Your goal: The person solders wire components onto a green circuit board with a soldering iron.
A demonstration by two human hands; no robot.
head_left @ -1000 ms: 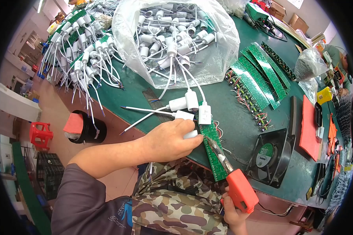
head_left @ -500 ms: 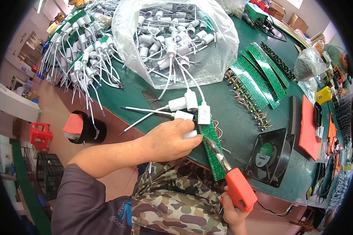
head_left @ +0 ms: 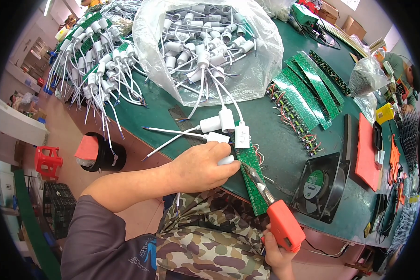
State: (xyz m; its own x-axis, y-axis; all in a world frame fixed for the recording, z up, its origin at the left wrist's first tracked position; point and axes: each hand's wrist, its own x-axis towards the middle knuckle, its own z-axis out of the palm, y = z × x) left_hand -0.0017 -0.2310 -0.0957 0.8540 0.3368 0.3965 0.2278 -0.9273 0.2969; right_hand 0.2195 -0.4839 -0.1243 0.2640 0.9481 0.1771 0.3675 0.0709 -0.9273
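Note:
A red-handled soldering iron [head_left: 284, 225] is gripped in my right hand [head_left: 277, 254] near the table's front edge. Its metal tip touches or almost touches a narrow green circuit board [head_left: 254, 186], right beside the fingertips of my left hand [head_left: 203, 165]. That hand is closed around a white plastic cap [head_left: 226, 160], of which only a part shows between thumb and fingers. Just beyond it, several more white caps with cables [head_left: 241, 136] lie at the board's far end. Thin red and white wires [head_left: 260, 156] stick out along the board's right side.
A clear plastic bag [head_left: 149, 60] full of white caps stands at the back. More capped boards [head_left: 98, 70] are heaped at left. To the right are stacked green boards [head_left: 308, 88], a black fan [head_left: 321, 186] and a red mat [head_left: 367, 151]. A black bucket [head_left: 114, 154] stands on the floor.

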